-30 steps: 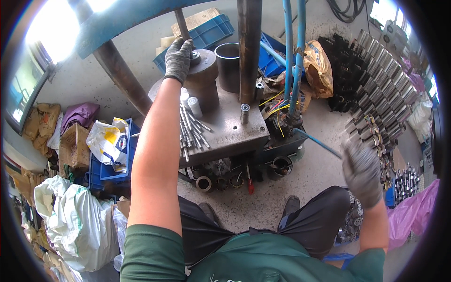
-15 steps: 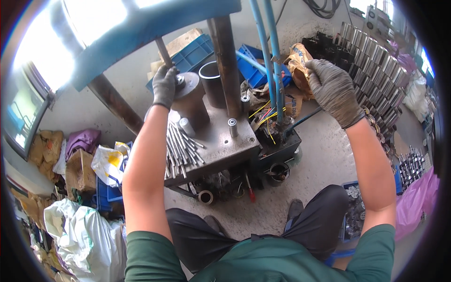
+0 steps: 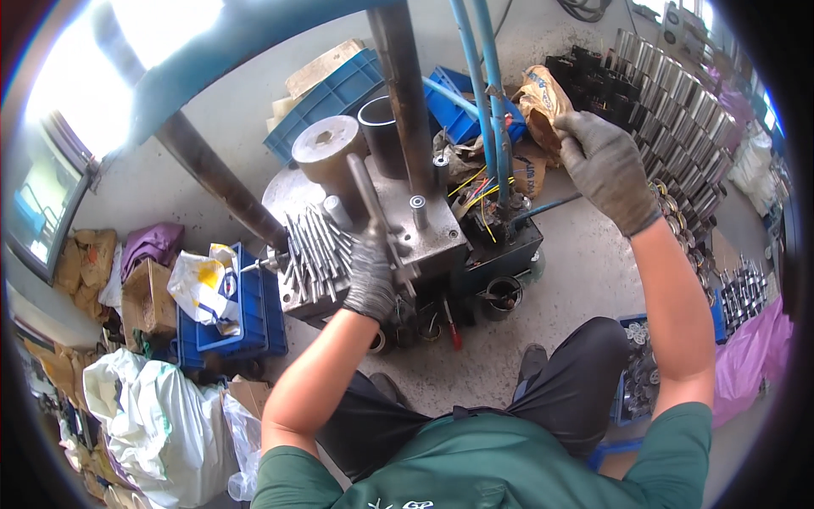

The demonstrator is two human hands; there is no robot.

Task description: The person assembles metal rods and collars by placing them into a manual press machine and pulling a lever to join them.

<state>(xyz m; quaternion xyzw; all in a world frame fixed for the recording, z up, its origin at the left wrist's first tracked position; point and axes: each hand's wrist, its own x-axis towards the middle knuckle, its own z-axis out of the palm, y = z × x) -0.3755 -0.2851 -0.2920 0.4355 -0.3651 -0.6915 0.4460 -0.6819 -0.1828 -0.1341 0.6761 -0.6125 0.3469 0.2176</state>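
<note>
Rods (image 3: 312,248) heaped on press table (image 3: 441,242), left hand (image 3: 371,276) fingers closed around one rod (image 3: 366,191), right hand (image 3: 606,165) raised, grip unclear, blue crate (image 3: 246,318) holding bag (image 3: 202,284)

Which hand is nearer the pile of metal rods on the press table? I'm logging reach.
Left. The left hand grips a rod beside the pile of metal rods; the right hand is raised far off.

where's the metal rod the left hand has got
In the head view, centre-left: the metal rod slants up from the gloved left hand over the press table, between the pile of loose rods and the vertical column.
</note>
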